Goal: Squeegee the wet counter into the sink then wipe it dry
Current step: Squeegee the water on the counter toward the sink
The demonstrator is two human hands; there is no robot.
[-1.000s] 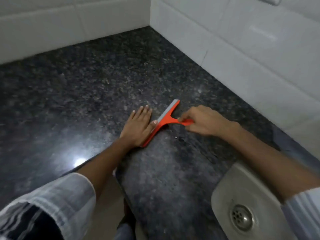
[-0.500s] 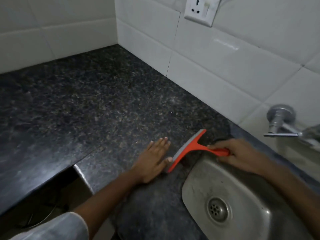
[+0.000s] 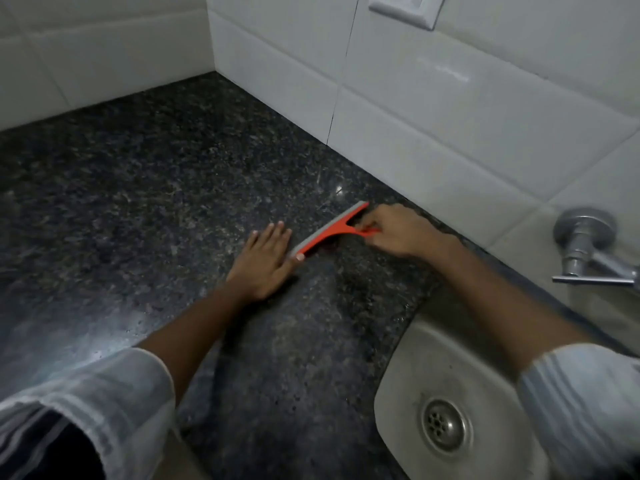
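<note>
An orange squeegee (image 3: pixel 330 231) with a grey blade lies blade-down on the dark speckled granite counter (image 3: pixel 156 202), close to the tiled back wall. My right hand (image 3: pixel 398 232) grips its handle. My left hand (image 3: pixel 266 261) lies flat on the counter, fingers together, thumb touching the blade's near end. The steel sink (image 3: pixel 408 375) with its round drain sits at the lower right, some way from the blade.
White tiled walls (image 3: pixel 433 109) meet in a corner at the back. A wall socket (image 3: pixel 401 8) sits above the counter. A metal tap (image 3: pixel 585 251) sticks out at the right over the sink. The counter's front edge runs below my left sleeve.
The squeegee and both hands have moved back from the sink's rim onto the counter near the wall. The view has shifted as well.
</note>
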